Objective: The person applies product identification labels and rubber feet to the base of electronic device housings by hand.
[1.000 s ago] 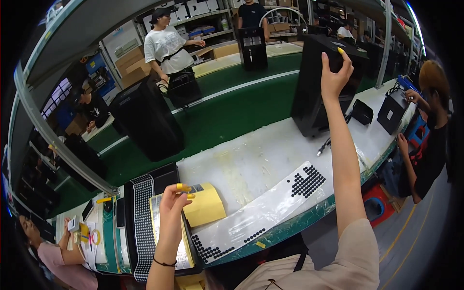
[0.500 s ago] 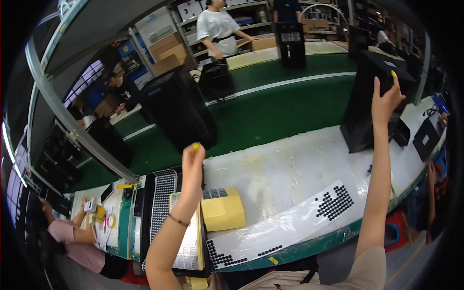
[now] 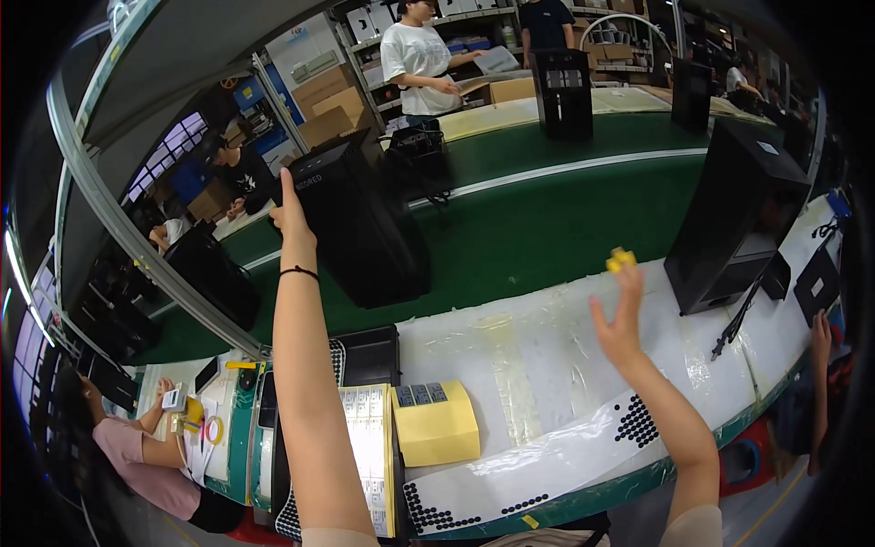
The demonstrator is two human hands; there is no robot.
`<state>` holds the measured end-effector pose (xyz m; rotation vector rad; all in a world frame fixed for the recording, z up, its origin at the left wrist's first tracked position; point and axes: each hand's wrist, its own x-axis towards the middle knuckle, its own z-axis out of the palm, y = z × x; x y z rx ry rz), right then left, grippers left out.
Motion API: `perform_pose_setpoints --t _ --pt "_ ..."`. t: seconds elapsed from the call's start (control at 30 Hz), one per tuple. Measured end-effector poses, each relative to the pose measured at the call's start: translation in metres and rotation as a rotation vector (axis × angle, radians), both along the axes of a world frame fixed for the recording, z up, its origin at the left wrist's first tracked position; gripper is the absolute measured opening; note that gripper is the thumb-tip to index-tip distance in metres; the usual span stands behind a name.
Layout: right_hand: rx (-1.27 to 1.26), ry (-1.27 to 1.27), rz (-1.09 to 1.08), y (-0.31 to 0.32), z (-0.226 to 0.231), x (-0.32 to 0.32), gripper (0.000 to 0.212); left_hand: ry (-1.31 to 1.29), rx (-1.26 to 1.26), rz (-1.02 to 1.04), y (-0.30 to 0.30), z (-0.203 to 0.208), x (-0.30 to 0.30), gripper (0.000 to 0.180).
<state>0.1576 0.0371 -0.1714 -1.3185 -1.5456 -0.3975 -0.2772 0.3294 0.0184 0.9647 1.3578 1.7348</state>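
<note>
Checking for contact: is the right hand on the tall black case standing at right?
No, a gap shows between the right hand and the black case.

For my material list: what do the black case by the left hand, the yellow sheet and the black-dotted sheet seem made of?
Black case: perhaps painted metal or plastic; dull, straight-edged panels. Yellow sheet: probably smooth paper; it bends lightly. Black-dotted sheet: likely thin film or coated paper; pale, with slight shine.

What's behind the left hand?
Part of a tall black case. Its broad face shows; the left hand covers some of its left edge, so whether they touch can't be told.
</note>
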Motion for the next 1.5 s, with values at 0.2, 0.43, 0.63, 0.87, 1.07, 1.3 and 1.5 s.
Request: perform_pose_setpoints --t 0.2,0.43,0.63,0.87,1.07,1.3,1.5 --pt "-0.572 0.595 0.467 0.014 -0.047 -0.029 0.050 0.059 -0.052 0.138 -0.011 0.005 0.040 0.110" --pt "-0.805 1.073 0.900 0.063 0.016 -0.043 0.051 -0.030 0.197 0.129 -0.078 -0.012 0.053 0.090" --pt "-0.803 1.563 1.103 0.105 0.080 -0.052 0.074 -0.092 0.510 -0.202 -0.146 -0.038 0.068 0.064" --pt "-0.934 1.564 1.187 0.077 0.100 -0.061 0.094 -0.579 0.475 -0.560 -0.195 -0.062 0.075 0.061" --pt "-1.030 1.402 0.795 0.015 0.028 -0.070 0.069 -0.570 -0.088 -0.884 -0.237 -0.094 0.118 0.044" --pt "-0.665 1.115 0.608 -0.022 0.053 -0.062 0.068 -0.393 0.044 -0.874 -0.267 -0.089 0.125 0.077" --pt "-0.325 0.916 0.597 0.005 0.061 -0.047 0.063 0.105 0.553 -0.625 -0.291 -0.066 0.159 0.092"
